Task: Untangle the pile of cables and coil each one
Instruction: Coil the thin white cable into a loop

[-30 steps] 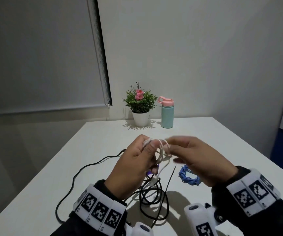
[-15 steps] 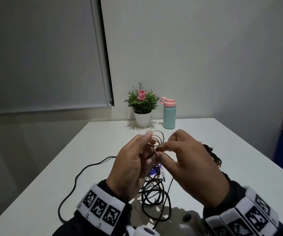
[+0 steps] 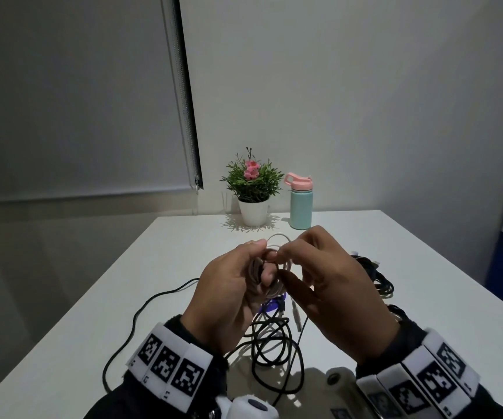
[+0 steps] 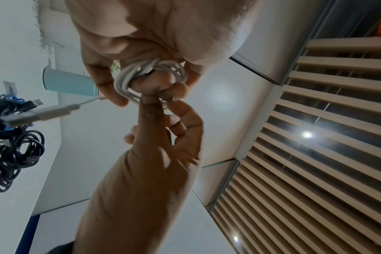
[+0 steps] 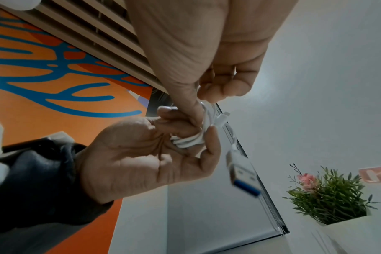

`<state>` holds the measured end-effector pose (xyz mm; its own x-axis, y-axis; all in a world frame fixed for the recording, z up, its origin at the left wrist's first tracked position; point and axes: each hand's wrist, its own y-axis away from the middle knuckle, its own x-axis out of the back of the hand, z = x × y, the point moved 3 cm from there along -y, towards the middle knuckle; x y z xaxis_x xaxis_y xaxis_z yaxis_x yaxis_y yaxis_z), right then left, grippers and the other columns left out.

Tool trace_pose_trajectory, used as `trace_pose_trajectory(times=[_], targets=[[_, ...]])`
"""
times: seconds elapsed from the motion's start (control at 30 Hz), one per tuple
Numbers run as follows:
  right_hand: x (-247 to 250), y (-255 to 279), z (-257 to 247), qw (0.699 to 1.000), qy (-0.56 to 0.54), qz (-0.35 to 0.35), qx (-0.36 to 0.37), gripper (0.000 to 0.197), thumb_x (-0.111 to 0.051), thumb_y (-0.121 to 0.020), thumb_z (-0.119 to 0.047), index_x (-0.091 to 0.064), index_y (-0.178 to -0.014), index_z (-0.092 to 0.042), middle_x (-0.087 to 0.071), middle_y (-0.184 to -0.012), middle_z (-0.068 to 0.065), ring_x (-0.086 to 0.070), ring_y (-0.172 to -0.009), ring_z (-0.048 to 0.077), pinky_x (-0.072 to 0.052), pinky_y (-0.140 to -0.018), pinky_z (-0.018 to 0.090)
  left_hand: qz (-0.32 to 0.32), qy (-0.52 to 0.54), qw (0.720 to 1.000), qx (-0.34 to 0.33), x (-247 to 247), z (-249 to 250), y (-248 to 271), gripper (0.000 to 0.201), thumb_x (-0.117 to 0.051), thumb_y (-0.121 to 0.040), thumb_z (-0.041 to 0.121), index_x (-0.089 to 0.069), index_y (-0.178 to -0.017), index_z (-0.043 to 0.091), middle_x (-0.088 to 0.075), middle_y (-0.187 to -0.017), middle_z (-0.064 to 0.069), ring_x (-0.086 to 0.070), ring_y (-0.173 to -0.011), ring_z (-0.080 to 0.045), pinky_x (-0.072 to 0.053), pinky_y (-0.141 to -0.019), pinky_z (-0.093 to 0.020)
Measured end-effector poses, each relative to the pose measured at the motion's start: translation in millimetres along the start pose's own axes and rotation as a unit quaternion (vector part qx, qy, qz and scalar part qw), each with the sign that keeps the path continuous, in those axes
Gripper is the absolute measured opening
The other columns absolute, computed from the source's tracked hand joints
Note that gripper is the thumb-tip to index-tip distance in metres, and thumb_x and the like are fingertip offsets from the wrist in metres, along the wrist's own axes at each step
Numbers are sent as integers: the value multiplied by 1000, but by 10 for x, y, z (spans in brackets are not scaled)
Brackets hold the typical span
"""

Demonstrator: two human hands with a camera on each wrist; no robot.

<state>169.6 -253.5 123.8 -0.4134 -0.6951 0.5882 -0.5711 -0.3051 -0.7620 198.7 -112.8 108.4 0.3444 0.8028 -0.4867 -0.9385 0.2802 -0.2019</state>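
A white cable (image 3: 278, 237) is wound into a small coil (image 4: 150, 73) round the fingers of my left hand (image 3: 262, 261), which grips it above the table. My right hand (image 3: 282, 264) pinches a strand of the same coil (image 5: 190, 140) between thumb and fingers. Its USB plug (image 5: 243, 171) hangs loose below the hands (image 3: 297, 317), and a small white connector (image 5: 221, 120) sticks out of the coil. A loose black cable (image 3: 271, 343) lies looped on the table under my hands and trails off to the left. A purple cable (image 3: 270, 306) peeks out beneath.
Coiled black cables (image 3: 378, 278) lie at the right, with a blue one (image 4: 12, 99) beside them. A potted plant (image 3: 253, 189) and a teal bottle (image 3: 301, 204) stand at the white table's (image 3: 168, 267) far edge.
My right hand has come in from the right and closed onto the coil in my left hand. Both hands rose slightly. The blue cable is now hidden behind my right hand.
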Motion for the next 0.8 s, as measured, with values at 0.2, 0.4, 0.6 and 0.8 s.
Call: trace_pose_trajectory(times=[0.2, 0.4, 0.6, 0.8], targets=[[-2, 8, -24, 998, 27, 55, 25, 30, -71, -86, -16, -69, -114, -29, -47, -95, -5, -45, -65, 9, -48, -50, 36, -35, 1, 999, 8, 31, 88, -5, 30, -44, -98, 24, -50, -76, 5, -34, -52, -6, -33, -55, -21, -52, -59, -30], [-26, -42, 54, 997, 33, -36, -52, 8, -68, -86, -24, -65, -92, -27, -47, -87, -13, -46, -69, 6, -45, -63, 25, -54, -53, 997, 9, 32, 1, 3, 25, -48, -97, 22, -53, -78, 7, -39, -59, -8, -42, -58, -19, -47, -68, -31], [35, -68, 163, 932, -259, -151, -202, 37, -45, -89, -21, -57, -55, -23, -62, -60, -16, -49, -54, -3, -37, -56, 12, -115, -165, 979, -21, 35, -59, 3, 18, -49, -102, 23, -51, -91, 9, -54, -72, -4, -54, -70, -17, -46, -77, -30], [100, -93, 248, 911, -338, -93, -216, 35, -60, -94, -25, -60, -63, -10, -58, -56, -7, -49, -55, 8, -39, -61, 17, -96, -238, 966, -34, 85, 9, 34, 21, -46, -105, 23, -49, -92, 6, -58, -72, -3, -60, -72, -21, -52, -76, -27]])
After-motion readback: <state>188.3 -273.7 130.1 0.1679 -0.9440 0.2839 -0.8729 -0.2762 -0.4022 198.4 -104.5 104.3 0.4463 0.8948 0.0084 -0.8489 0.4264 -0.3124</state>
